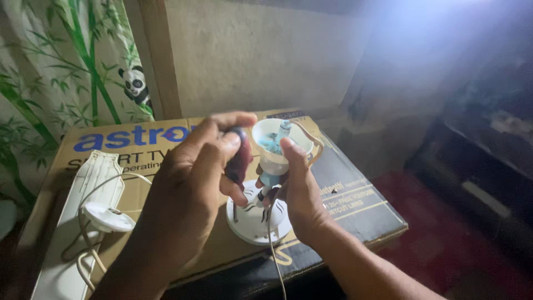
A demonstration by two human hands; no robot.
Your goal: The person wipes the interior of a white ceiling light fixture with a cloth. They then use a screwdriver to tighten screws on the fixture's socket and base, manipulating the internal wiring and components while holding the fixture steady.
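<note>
Left hand (191,183) nearest the lens, back of it toward the camera, fingers curled tight round a dark handle (240,158) (a tool of some kind; its tip is hidden behind the fingers).

Far left: curtain (61,61) with a bamboo and panda print. Below it, a white moulded tray (83,222) lies along the left edge of a cardboard box (355,194). A small white cap (108,216) rests on the tray, with pale wire looping around it.

Centre: a white lamp holder (276,145), cup-shaped, mouth open upward, blue part visible inside. It stands tilted over a round white base (252,222) that sits on the box top. Thin wires run between the two and trail off toward the camera.

Right hand (297,191): thumb pressed on the cup's rim, remaining fingers wrapped under the cup's neck, clamped on it.

Far right: dim, dark furniture, details unreadable. Plain wall behind.
</note>
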